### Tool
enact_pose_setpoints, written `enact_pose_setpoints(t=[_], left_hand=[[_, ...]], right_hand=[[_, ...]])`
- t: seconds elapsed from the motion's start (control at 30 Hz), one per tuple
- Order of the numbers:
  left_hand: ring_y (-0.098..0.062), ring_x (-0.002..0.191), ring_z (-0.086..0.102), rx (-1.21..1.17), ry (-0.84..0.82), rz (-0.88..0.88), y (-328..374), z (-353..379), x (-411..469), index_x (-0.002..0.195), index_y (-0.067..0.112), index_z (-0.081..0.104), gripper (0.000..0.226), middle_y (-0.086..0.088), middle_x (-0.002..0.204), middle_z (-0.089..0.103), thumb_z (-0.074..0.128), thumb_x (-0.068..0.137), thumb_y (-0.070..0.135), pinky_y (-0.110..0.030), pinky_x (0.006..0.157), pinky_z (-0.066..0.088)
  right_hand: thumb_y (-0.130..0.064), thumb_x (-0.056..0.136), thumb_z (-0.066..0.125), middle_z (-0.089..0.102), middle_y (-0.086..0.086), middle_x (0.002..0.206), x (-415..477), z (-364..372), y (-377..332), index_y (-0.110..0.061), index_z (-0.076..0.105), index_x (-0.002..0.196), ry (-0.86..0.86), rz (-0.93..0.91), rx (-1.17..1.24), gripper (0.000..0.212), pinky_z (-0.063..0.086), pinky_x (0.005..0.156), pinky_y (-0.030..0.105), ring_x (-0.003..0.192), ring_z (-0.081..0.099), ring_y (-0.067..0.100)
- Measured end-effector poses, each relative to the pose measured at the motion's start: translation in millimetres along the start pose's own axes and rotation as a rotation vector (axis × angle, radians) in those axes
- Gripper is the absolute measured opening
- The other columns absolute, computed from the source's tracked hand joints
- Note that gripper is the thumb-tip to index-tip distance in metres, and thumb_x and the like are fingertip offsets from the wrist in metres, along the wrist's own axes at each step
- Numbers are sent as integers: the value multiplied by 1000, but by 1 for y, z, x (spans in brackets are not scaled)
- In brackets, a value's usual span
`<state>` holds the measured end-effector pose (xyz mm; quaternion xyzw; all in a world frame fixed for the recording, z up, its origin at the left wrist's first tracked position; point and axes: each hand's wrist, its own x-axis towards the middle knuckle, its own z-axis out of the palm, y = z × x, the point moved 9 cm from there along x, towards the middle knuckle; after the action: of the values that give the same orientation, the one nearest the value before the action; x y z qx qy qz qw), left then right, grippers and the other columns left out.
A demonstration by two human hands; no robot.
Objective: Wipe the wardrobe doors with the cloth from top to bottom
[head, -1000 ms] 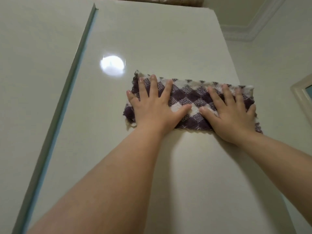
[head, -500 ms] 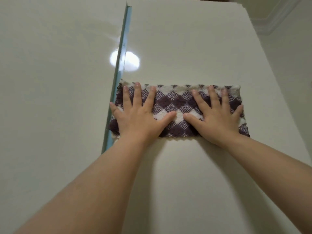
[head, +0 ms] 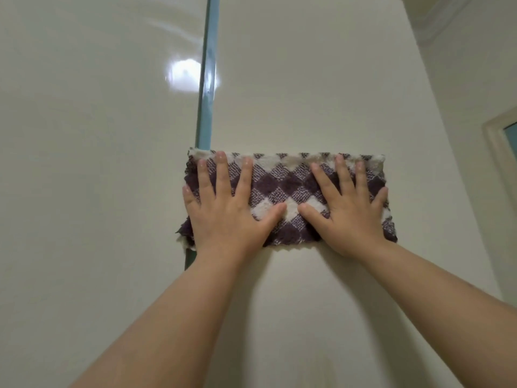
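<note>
A purple-and-white checked cloth (head: 288, 189), folded into a wide band, lies flat against the cream right wardrobe door (head: 307, 93). My left hand (head: 226, 214) presses its left half with fingers spread; the cloth's left end overlaps the blue-green edge strip (head: 207, 79) between the doors. My right hand (head: 349, 217) presses the right half, also flat and spread. The thumbs nearly meet at the cloth's middle. The glossy left door (head: 98, 163) shows a lamp reflection beside the strip.
To the right of the door is a cream wall (head: 475, 93) with a framed opening (head: 500, 152) at the edge of view. Ceiling moulding (head: 436, 21) runs across the top right corner.
Both hands have slid the cloth leftwards and down the right door, from near its right edge to the strip. The door's top edge has left the view.
</note>
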<state>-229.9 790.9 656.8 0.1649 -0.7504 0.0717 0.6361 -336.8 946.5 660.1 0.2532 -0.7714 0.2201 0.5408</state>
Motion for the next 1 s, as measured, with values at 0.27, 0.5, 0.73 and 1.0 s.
enact_pose_setpoints(t=[0.27,0.5,0.73,1.0], left_hand=[[-36,140,-16,60,-22,-16,7,-2,-4,145,38,-11,89,-10,155,-17,9,70,83,-59,108,-9],[-43,137,-20,85,3,-43,34,6,2,144,39,-13,100,-16,153,-19,0,58,90,-65,104,-8],[-45,134,-25,76,12,54,119,29,5,141,44,-15,96,-18,151,-24,5,60,91,-67,102,-10],[-43,136,-23,33,49,71,171,47,-29,143,43,-8,94,-18,152,-19,11,63,89,-65,102,-11]], right_hand=[[-79,78,17,-21,-7,155,1,-6,1,-54,-7,140,9,12,23,71,-10,105,65,140,-24,25],[-80,77,20,-21,-2,155,11,-10,30,-56,-7,139,34,-10,6,72,-9,105,64,140,-25,26],[-81,73,16,-18,-4,156,8,-15,119,-58,-9,137,59,76,11,72,-9,108,62,141,-22,22],[-83,68,6,-15,-3,157,-23,-9,176,-56,-11,138,67,83,26,77,-3,108,62,142,-19,22]])
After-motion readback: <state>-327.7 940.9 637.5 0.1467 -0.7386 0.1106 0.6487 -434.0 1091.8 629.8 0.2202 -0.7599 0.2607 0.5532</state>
